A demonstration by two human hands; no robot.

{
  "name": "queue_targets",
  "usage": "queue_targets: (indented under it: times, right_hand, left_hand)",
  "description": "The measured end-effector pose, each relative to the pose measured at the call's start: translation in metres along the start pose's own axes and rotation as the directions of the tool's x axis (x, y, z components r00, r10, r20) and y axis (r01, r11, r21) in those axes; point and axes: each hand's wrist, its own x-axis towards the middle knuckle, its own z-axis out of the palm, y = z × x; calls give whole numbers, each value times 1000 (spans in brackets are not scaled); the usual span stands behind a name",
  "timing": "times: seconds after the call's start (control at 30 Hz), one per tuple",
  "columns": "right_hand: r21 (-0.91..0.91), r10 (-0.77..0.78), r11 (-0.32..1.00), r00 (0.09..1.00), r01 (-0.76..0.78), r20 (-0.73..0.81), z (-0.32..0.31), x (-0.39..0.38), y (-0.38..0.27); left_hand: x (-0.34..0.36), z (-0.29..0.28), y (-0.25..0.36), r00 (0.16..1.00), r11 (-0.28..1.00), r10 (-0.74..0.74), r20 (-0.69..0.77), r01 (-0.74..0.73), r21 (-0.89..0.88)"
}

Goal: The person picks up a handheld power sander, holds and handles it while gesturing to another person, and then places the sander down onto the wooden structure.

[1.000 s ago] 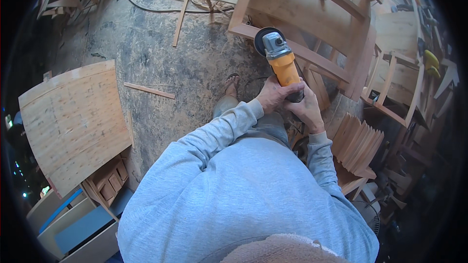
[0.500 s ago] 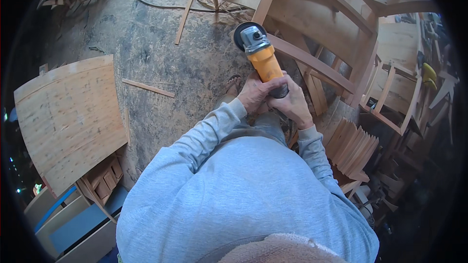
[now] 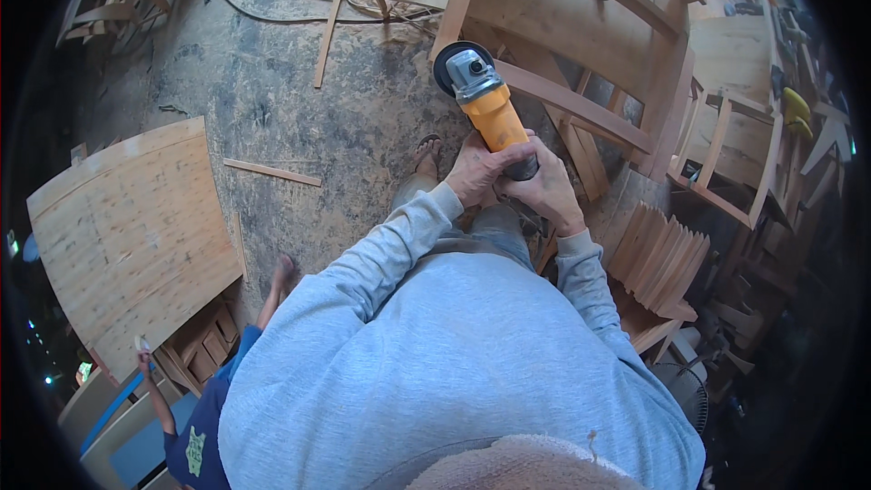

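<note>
Dusty workshop floor [image 3: 363,136] gains a co-worker [image 3: 204,422] beside the plywood panel [image 3: 136,231] — left hand [image 3: 476,171] and right hand [image 3: 549,189] stay wrapped around the yellow angle grinder [image 3: 494,116], undisturbed.

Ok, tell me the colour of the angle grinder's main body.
The angle grinder's main body is yellow-orange, best seen in the head view.

Two hands [image 3: 472,171] [image 3: 549,191] are on one angle grinder [image 3: 495,118]. Three thin wood strips [image 3: 328,39] [image 3: 272,172] [image 3: 239,247] lie on the floor [image 3: 290,109]. One plywood panel [image 3: 136,227] and one co-worker [image 3: 209,417] show at left.
</note>
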Motion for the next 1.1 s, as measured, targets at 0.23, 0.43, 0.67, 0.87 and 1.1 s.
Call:
queue_targets:
  times: [0.23, 0.43, 0.67, 0.87, 1.1]
  right_hand:
    - [21, -6, 1000, 1000, 6, -1, -22, -14, 13]
    - [-4, -6, 1000, 998, 6, -56, -48, -31, 30]
    - [11, -2, 1000, 993, 4, -114, -92, -56, 64]
    - [-6, 24, 1000, 992, -25, -124, -132, -80, 91]
    - [51, 85, 996, 981, -77, -172, -171, -110, 119]
  left_hand:
    - [5, 23, -17, 1000, 1000, -12, 15, 12, -11]
    - [13, 51, -39, 1000, 998, -13, 23, 12, 57]
    - [30, 88, -84, 998, 998, -41, 48, 39, 56]
    - [39, 126, -111, 992, 987, -95, 77, 84, 135]
    - [49, 169, -148, 980, 978, -165, 112, 148, 146]
